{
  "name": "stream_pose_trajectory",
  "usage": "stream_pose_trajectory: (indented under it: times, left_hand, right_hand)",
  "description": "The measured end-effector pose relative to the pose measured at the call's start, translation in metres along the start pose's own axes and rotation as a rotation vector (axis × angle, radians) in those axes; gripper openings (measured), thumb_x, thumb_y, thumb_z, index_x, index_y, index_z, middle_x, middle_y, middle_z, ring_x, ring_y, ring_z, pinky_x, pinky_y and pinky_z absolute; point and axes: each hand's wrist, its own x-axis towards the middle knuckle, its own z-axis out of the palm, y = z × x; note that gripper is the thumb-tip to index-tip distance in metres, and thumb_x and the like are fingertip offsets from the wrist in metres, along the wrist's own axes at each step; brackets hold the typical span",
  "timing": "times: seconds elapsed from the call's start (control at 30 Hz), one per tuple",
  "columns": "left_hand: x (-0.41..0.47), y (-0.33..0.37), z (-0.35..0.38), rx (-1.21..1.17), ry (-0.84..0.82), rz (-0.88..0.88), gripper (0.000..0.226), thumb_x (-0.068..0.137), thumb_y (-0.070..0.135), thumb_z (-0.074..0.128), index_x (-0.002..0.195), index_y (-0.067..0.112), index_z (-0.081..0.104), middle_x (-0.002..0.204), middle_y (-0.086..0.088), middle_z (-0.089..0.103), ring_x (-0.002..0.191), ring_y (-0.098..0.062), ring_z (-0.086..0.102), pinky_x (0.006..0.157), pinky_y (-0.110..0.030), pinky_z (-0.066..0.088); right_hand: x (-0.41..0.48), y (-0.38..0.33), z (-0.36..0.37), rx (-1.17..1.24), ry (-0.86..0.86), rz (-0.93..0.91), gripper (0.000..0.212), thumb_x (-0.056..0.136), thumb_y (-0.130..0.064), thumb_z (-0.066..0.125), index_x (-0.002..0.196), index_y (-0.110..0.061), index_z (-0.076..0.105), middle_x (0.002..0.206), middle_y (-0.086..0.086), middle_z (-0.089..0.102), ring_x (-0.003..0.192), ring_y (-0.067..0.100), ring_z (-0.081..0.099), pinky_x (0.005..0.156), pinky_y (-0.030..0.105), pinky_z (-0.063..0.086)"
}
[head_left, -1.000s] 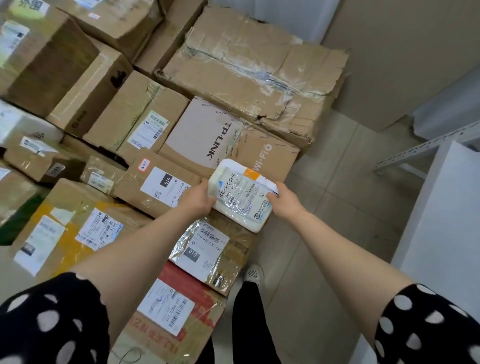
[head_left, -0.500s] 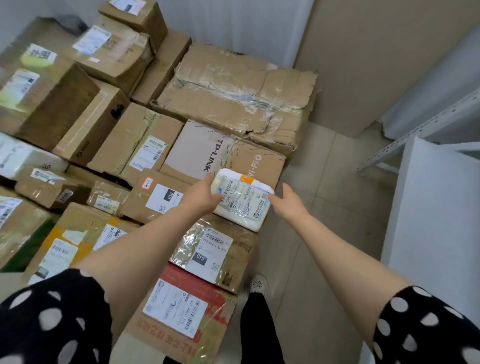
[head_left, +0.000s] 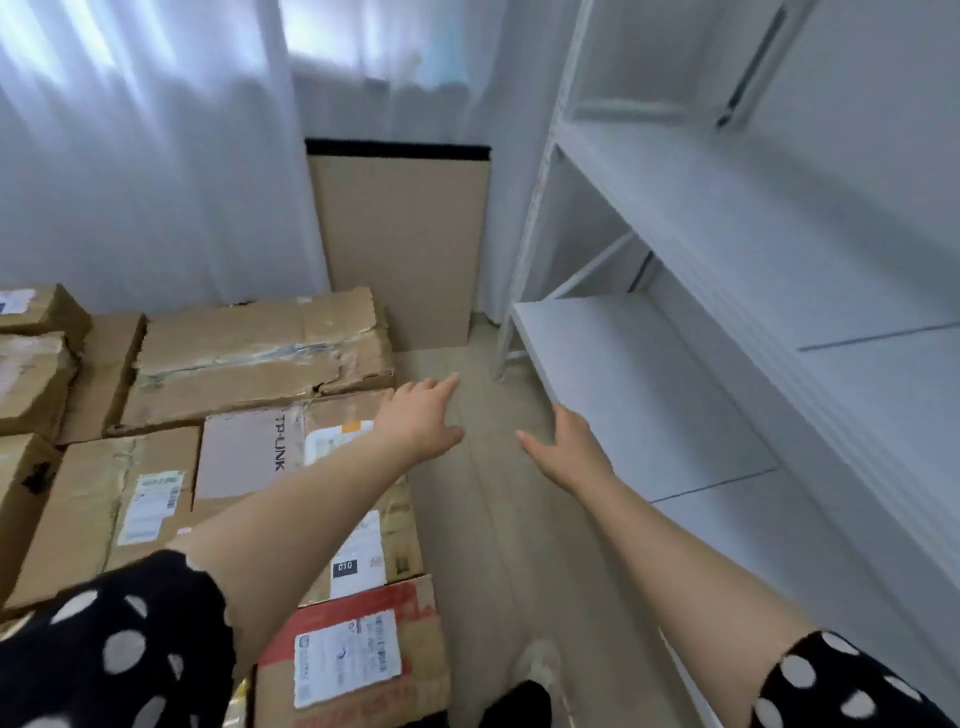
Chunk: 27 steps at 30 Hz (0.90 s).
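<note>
1. Hand state: the left hand is flat, fingers straight and spread, holding nothing; the right hand is the same, palm down, fingers apart, holding nothing; both hang over the bare floor between the stacked boxes and the shelf unit; the hands do not touch each other.
2. Position of the work item: the white parcel, marked by an orange patch, appears to lie label-up on the right part of the TP-LINK box; the left forearm crosses in front and hides its near portion; the frame is blurred, so contact with the box is judged, not confirmed.
3. Governing relation: the parcel lies to the left of the left hand and back toward the person, just beside the wrist; the left hand is the nearer; the right hand is well apart from it, across the floor gap; the long axis cannot be told, since too much is hidden.
4. Judgement: a re-grasp would call for the left hand to draw back and leftward; a reach to the lowest shelf suits the right hand, which is nearer to it.
5. Change from the earlier frames: half a second ago both hands gripped the parcel at its two ends above the boxes; now neither touches it; the view has swung up and rightward, bringing the shelf unit and the curtain into the picture.
</note>
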Motion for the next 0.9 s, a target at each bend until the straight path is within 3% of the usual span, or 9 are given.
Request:
stream_pose_trajectory:
  times: [0.2, 0.33, 0.47, 0.63, 0.77, 0.9]
  left_hand:
    - [-0.053, 0.136, -0.015, 0.109, 0.035, 0.378, 0.076, 0.088, 0.043, 0.056, 0.151, 0.027, 0.017, 0.15, -0.003, 0.035, 0.136, -0.029, 0.035, 0.111, -0.041, 0.028]
    - [-0.115, 0.227, -0.006, 0.149, 0.079, 0.604, 0.071, 0.091, 0.042, 0.053, 0.151, 0.026, 0.02, 0.149, -0.003, 0.036, 0.136, -0.027, 0.034, 0.111, -0.04, 0.026]
    - [-0.2, 0.307, 0.011, 0.086, 0.128, 0.814, 0.064, 0.092, 0.04, 0.05, 0.15, 0.028, 0.024, 0.152, 0.0, 0.035, 0.137, -0.025, 0.034, 0.113, -0.036, 0.024]
    - [-0.335, 0.389, 0.047, -0.007, 0.144, 1.014, 0.06, 0.092, 0.04, 0.045, 0.148, 0.025, 0.031, 0.15, 0.0, 0.039, 0.136, -0.023, 0.036, 0.109, -0.032, 0.026]
    - [-0.438, 0.45, 0.075, -0.006, 0.118, 1.176, 0.06, 0.09, 0.04, 0.046, 0.147, 0.024, 0.035, 0.146, 0.0, 0.044, 0.135, -0.022, 0.038, 0.113, -0.039, 0.026]
    - [-0.529, 0.51, 0.095, -0.011, 0.101, 1.332, 0.07, 0.08, 0.047, 0.038, 0.144, 0.021, 0.041, 0.14, -0.003, 0.052, 0.126, -0.025, 0.048, 0.106, -0.039, 0.036]
  right_hand:
    - [-0.127, 0.083, -0.062, -0.192, 0.382, 0.096, 0.071, 0.085, -0.057, 0.054, 0.134, -0.007, 0.04, 0.13, 0.01, 0.048, 0.122, 0.028, 0.043, 0.103, 0.039, 0.034]
    - [-0.221, 0.14, -0.089, -0.265, 0.528, 0.244, 0.072, 0.09, -0.056, 0.047, 0.143, -0.01, 0.028, 0.15, 0.01, 0.029, 0.141, 0.026, 0.02, 0.116, 0.042, 0.013]
    - [-0.332, 0.188, -0.104, -0.259, 0.656, 0.334, 0.072, 0.094, -0.052, 0.043, 0.149, -0.013, 0.019, 0.16, 0.01, 0.007, 0.148, 0.023, 0.002, 0.117, 0.042, -0.006]
    - [-0.488, 0.25, -0.106, -0.242, 0.761, 0.432, 0.069, 0.095, -0.049, 0.042, 0.15, -0.015, 0.018, 0.16, 0.01, 0.007, 0.147, 0.022, 0.003, 0.118, 0.041, -0.006]
    - [-0.607, 0.293, -0.107, -0.262, 0.861, 0.519, 0.067, 0.095, -0.047, 0.044, 0.149, -0.014, 0.023, 0.158, 0.01, 0.013, 0.146, 0.023, 0.009, 0.118, 0.04, -0.002]
    - [-0.71, 0.329, -0.105, -0.221, 0.949, 0.654, 0.067, 0.094, -0.046, 0.045, 0.148, -0.014, 0.023, 0.158, 0.011, 0.016, 0.146, 0.023, 0.011, 0.117, 0.04, 0.0]
